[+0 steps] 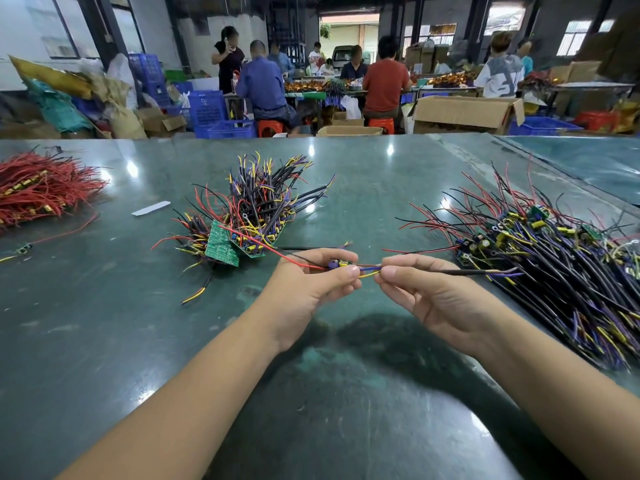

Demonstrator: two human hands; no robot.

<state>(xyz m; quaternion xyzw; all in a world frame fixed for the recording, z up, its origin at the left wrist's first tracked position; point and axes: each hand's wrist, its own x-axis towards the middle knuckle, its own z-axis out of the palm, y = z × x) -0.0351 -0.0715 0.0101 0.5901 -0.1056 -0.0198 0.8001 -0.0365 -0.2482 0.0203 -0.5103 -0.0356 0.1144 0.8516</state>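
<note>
The bare left forearm [194, 386] and bare right forearm [554, 386] reach forward and converge. The left grip [311, 282] pinches, thumb nearest and fingers curled over the top. The right grip [426, 289] faces it, thumb and forefinger pinched, their thumb tips just apart.

Three heaps on the bench [104, 341], hands between them.
Wire heap [41, 192] far left, paper strip [151, 208] beside it; middle pile [256, 209] behind the left hand [311, 289]; right pile [554, 258] beside the right hand [429, 296]; small board [341, 264] and lead [460, 271] held above the bench.
</note>
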